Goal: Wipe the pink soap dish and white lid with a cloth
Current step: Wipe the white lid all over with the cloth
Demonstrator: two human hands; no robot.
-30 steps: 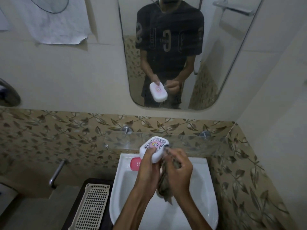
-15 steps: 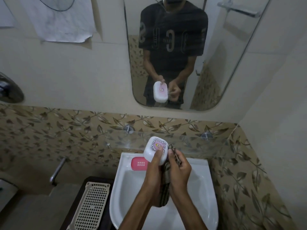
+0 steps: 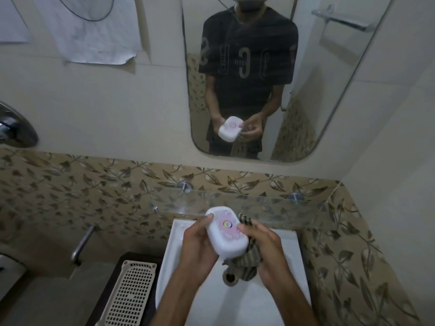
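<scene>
The left hand (image 3: 196, 249) is gripping the white lid (image 3: 227, 231) over the sink (image 3: 277, 300), fingers curled round its left edge with one fingertip showing on the far corner. The right hand (image 3: 266, 251) is pinching the striped cloth (image 3: 244, 261) against the lid's right side, its thumb resting on the top face; the cloth is hanging from under the lid toward the sink's drain (image 3: 230, 277).

Judging by this, the lid is the piece being wiped, and the wiping looks to be underway rather than finished — the cloth is bunched along one edge and under the lid, not passing across the top. The pink soap dish is not showing anywhere near the sink in this view, so whether it is done cannot be told; it may be what is left.

The lid is a rounded white rectangle, tilted with its long axis running away from the sink's front rim. Its top is carrying a pinkish dotted pattern and a small multicoloured ring in the middle. The mirror (image 3: 341, 109) above the sink is reflecting it — no dirt or wetness can be made out at this sharpness.
</scene>
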